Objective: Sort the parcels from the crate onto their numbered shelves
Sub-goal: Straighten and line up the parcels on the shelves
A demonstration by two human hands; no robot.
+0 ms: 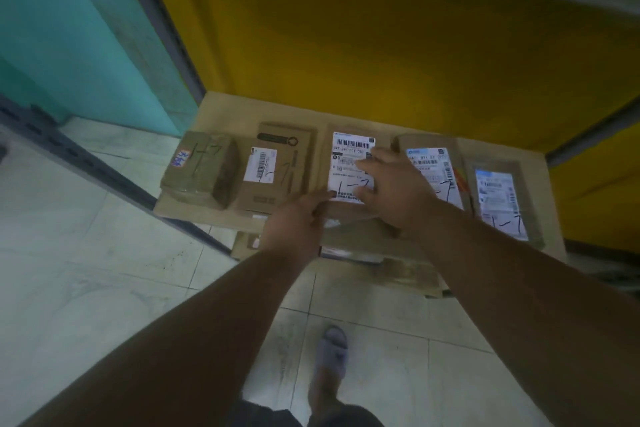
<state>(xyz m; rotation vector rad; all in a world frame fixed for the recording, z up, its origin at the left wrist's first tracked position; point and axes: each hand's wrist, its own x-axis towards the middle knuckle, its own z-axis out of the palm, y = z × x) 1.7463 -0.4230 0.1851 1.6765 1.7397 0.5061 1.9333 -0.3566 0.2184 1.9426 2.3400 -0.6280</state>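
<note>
- Standing on the tiled floor (114,274), one slippered foot (333,348) forward, we reach both arms out to the shelf (221,104).
- Our left hand (298,218) touches the near edge of the middle parcel (349,180), fingertips at the bottom of its white label; we cannot tell how far the fingers curl.
- Our right hand (394,184) lies flat on top of the same parcel, fingers spread and fairly straight, pressing rather than gripping.
- That parcel sits on the shelf, marked "1-7" by hand, as are its neighbours: a taped box (201,170) far left, a carton (277,170) beside it, two more parcels on the right (433,170) (498,198).
- We judge this the placing step: the parcel is being squared into the row.
- Next we should let go, draw both hands clear without nudging the neighbours, and return to the crate, which is out of view.
</note>
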